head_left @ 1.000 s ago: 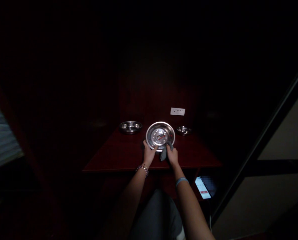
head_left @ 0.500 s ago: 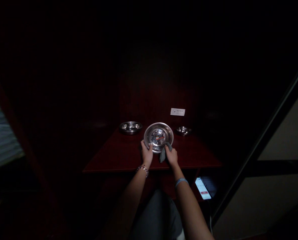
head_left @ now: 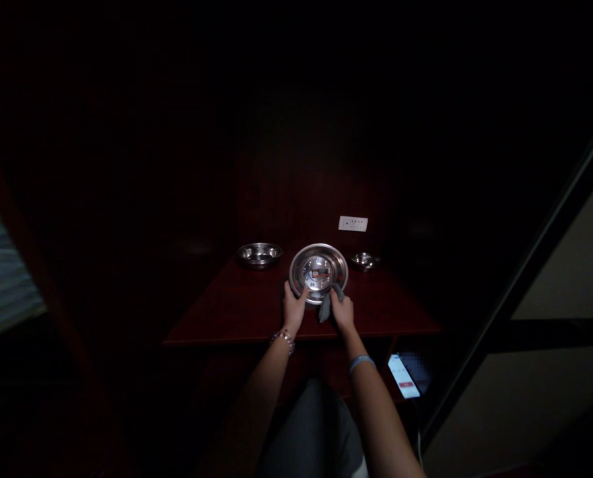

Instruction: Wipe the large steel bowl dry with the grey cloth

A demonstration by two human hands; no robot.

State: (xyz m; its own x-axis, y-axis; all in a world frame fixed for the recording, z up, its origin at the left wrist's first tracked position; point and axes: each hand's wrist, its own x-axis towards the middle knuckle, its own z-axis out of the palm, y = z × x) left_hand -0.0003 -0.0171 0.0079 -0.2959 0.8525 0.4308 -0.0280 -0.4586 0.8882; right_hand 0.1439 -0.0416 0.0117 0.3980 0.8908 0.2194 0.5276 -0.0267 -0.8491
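Observation:
A round stainless steel plate point(head_left: 318, 259) with a raised rim is tilted so its inside faces me; a small orange and black label sits at its centre. Gripping its lower left edge is my left hand point(head_left: 294, 309), thumb on the inner side and fingers behind the rim. My right hand point(head_left: 342, 310) is closed on a grey cloth point(head_left: 325, 308) at the lower right rim, where the cloth touches the metal. The fingers under that cloth are partly hidden.
On the dark red table point(head_left: 226, 318) a steel bowl point(head_left: 259, 255) stands at the left and a smaller steel bowl point(head_left: 365, 261) at the right. A white power socket point(head_left: 353, 224) is on the back wall. Below the tabletop at right lies a lit phone point(head_left: 404, 376).
The plate has shifted slightly to the right and turned a little, its label now lying more level. My left hand has moved slightly right with it, and both hands keep their hold.

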